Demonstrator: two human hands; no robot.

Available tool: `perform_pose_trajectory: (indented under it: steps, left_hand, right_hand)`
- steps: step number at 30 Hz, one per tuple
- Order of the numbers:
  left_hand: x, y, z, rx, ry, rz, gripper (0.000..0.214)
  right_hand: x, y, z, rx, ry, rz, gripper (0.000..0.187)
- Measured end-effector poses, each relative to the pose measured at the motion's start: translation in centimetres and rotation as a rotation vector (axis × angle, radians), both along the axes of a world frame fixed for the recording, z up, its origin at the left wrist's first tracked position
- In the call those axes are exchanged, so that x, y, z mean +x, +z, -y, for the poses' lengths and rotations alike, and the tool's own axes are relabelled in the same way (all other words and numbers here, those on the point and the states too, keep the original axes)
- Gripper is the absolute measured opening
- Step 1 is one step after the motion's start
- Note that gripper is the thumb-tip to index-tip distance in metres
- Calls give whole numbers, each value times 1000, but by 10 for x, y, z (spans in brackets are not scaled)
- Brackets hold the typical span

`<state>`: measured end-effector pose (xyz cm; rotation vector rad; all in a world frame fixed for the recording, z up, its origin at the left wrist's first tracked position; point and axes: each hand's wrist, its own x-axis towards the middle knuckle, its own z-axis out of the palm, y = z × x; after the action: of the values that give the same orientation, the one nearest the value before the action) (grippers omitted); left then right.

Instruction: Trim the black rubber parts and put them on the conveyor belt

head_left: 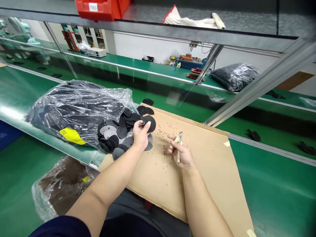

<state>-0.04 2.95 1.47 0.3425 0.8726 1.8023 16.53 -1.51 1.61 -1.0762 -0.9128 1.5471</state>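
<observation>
My left hand (pixel 141 134) pinches a black round disc (pixel 152 123) between thumb and fingers, above the left part of a cardboard sheet (pixel 204 164). In my right hand (pixel 182 154) is a pair of small nippers (pixel 179 138) with pale handles, their metal jaws pointing up and away from me. A heap of black and grey discs (pixel 121 131) spills out beside my left hand from a clear plastic bag (pixel 76 105) filled with more dark pieces. Tiny black scraps (pixel 165 148) lie scattered over the cardboard between my hands.
A metal frame post (pixel 237 89) slants up at the right. Overhead runs a shelf with a red bin (pixel 102 10) and a glove (pixel 190 21). Beyond the cardboard, a green conveyor (pixel 170 98) carries dark parts (pixel 253 135). A plastic-lined box (pixel 66 184) stands low at the left.
</observation>
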Motion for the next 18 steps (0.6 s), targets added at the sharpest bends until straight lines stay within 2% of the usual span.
perform_pose_trajectory:
  steps: [2,4,6,8,10,12,18]
  left_hand:
    - [-4,0,-3,-8,81,-9,51]
    - [-8,-2,-6,-8,121,5,44]
    - [-12,-4,-9,-7,123,34,37]
    - [-15,-6,-9,-21,103,55,34]
    - [-17,-5,-8,-51,72,75,32]
    - [-18,-3,-6,-74,24,107,29]
    - [-18,-4,-5,-82,-26,70,27]
  right_hand:
    - [-9,-3,-1,89,-41,307,30]
    - [-22,-6,-1,250,-15,651,26]
    - [-37,-8,-1,434,104,939,24]
    - [-51,-9,0,573,240,1116,29]
    - [-59,-11,0,647,312,1196,36]
    - [-61,-12,0,674,320,1224,35]
    - [-55,-12,5,801,297,1129,28]
